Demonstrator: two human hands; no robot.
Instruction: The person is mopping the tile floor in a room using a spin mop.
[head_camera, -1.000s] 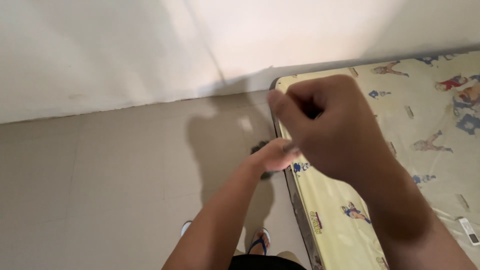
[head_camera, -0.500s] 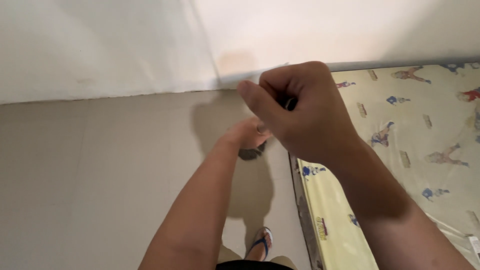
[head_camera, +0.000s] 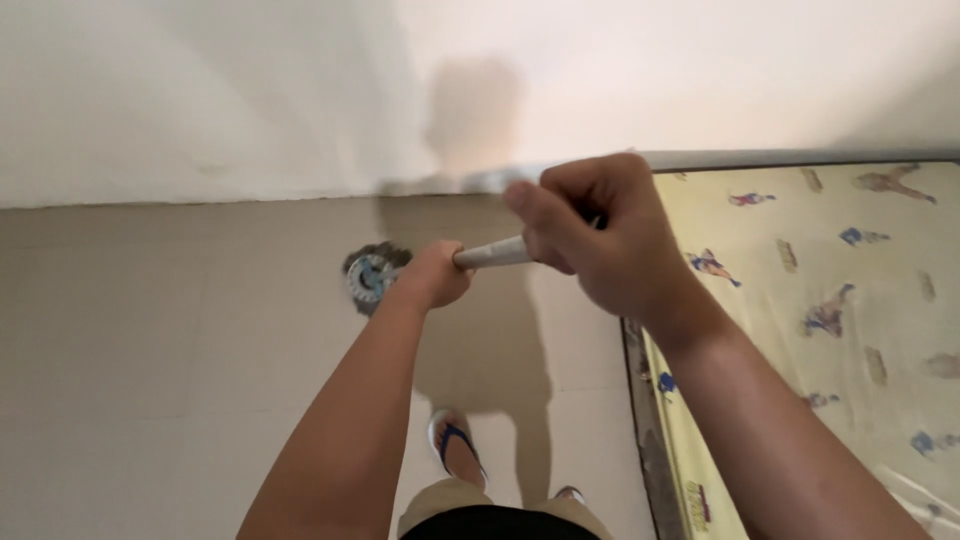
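Both my hands grip a pale grey mop handle (head_camera: 492, 254). My right hand (head_camera: 600, 240) is closed around its upper end, close to the camera. My left hand (head_camera: 434, 273) is closed around it lower down. The round mop head (head_camera: 368, 275), grey strands with a bluish disc, rests on the beige tiled floor (head_camera: 150, 350) just left of my left hand, near the foot of the white wall (head_camera: 200, 90).
A mattress (head_camera: 840, 330) with a yellow cartoon-print sheet lies on the floor at the right, its dark edge running down beside my right arm. My foot in a blue flip-flop (head_camera: 455, 445) stands on the tiles below my hands.
The mop head has slid left across the floor, out from under my left hand. Both hands moved left with the handle, and the view shifted so the mattress sits further right.
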